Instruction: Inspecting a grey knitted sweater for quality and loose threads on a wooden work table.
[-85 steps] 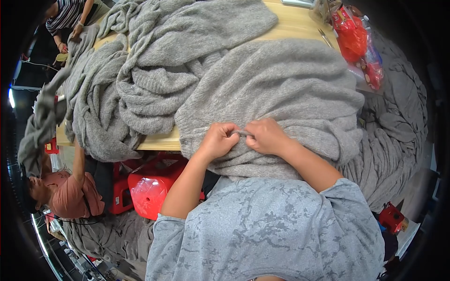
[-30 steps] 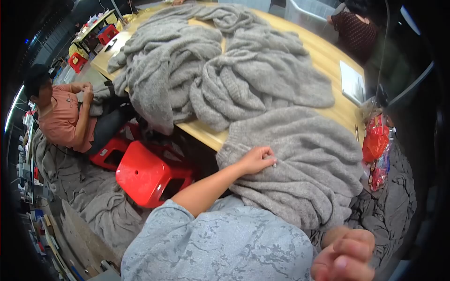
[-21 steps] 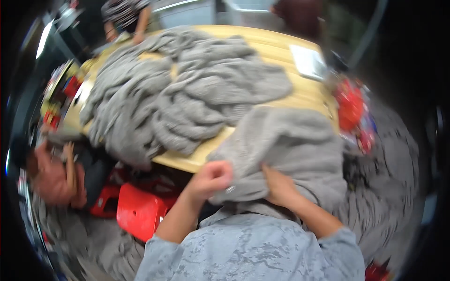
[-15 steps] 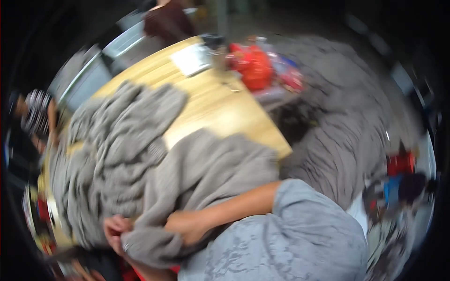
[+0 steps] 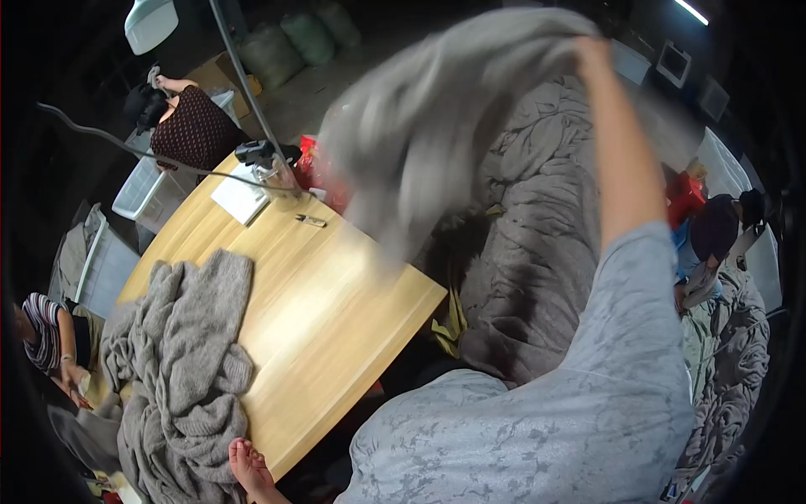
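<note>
A grey-brown knit garment (image 5: 420, 118) swings through the air above the far right of the table, smeared by motion. My right hand (image 5: 593, 55), on a raised, outstretched arm, grips its upper right end. Low beside the table's near edge is my left hand (image 5: 250, 467), its fingers loosely curled with nothing visible in them. Just beyond that hand lies a heap of similar knit garments (image 5: 180, 353), crumpled along the left side of the wooden table (image 5: 319, 336). A ribbed edge shows on the heap.
On the table lie a white pad (image 5: 239, 195), a small cutter-like tool (image 5: 311, 220) and a clear jar (image 5: 274, 174). A large grey fabric pile (image 5: 537, 244) stands to the right. A cable and a pole cross the far side. Co-workers sit left, far left and right, near white bins (image 5: 155, 195).
The garment has risen from the near table edge and my lap to the far right, carried by my right hand. My left hand has let go of it. The view has shifted.
</note>
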{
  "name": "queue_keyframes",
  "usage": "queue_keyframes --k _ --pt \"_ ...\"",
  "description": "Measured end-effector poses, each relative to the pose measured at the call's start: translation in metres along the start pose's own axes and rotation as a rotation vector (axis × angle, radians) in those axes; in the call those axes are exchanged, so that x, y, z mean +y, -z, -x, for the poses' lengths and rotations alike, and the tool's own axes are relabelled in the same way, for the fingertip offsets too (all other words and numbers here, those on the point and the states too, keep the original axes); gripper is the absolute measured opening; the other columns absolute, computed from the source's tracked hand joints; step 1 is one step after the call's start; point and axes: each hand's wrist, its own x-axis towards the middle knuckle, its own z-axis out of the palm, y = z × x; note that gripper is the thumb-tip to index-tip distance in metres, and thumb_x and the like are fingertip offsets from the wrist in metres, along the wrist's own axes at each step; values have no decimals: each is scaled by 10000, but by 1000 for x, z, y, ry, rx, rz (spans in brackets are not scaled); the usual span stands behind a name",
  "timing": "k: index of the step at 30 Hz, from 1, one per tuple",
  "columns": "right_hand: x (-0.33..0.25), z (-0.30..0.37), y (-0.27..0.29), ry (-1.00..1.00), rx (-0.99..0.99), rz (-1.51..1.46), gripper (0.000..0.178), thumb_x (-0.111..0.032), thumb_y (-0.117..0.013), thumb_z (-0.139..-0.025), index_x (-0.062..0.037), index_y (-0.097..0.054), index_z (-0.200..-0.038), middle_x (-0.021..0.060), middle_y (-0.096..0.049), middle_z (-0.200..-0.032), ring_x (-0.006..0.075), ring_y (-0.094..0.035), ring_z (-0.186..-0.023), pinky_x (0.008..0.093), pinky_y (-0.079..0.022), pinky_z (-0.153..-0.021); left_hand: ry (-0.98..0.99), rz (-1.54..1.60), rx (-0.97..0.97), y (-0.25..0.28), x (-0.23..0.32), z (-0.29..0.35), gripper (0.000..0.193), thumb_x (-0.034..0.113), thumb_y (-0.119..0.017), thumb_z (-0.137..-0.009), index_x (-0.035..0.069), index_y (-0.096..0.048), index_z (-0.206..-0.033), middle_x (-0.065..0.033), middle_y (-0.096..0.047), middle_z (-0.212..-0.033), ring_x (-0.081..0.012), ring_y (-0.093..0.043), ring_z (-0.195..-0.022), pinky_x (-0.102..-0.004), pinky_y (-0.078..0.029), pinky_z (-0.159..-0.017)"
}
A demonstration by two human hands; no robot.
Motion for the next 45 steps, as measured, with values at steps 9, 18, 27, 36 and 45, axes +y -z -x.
queue_keyframes --k 9,18,27,36,45 --pt "181 56 112 296 0 774 707 -255 -715 -674 22 -419 -1254 221 -501 -1252 348 -478 -1172 393 -387 -962 -27 -217 -121 -68 4 -4 88 132 -540 -908 62 -524 -959 -15 -550 -797 -54 -482 -590 -185 -403 -508" --pt "335 383 62 -343 -872 488 294 -57 -619 -785 -26 -564 -1072 45 -591 -782 98 -518 -558 243 -411 -468 -760 -1528 97 -55 39 -35 361 19 -649 -696 13 -546 -1042 -216 -502 -1169 -383 -473 -1104 -404 -374 -958" --pt "213 403 -22 105 -1016 339 182 1 -533 -825 25 -559 -1003 66 -540 -1015 128 -539 -700 240 -445 -625 -642 -1535 585 -3 53 -94 658 232 -714 -729 62 -393 -1278 -203 -351 -1334 -396 -364 -1211 -439 -356 -980" --pt "152 459 -33 197 -1240 424 118 18 -524 -779 38 -571 -886 121 -567 -890 226 -577 -730 306 -466 -640 -26 -1520 766 57 104 -141 671 308 -720 -704 113 -415 -1270 -164 -432 -1258 -336 -401 -1172 -456 -389 -924" --pt "140 474 -51 299 -1371 418 89 17 -529 -784 44 -573 -857 151 -566 -857 290 -582 -758 329 -481 -656 -62 -1742 1260 135 151 -57 791 348 -728 -710 149 -311 -1352 -162 -285 -1406 -347 -247 -1310 -578 -260 -1008"
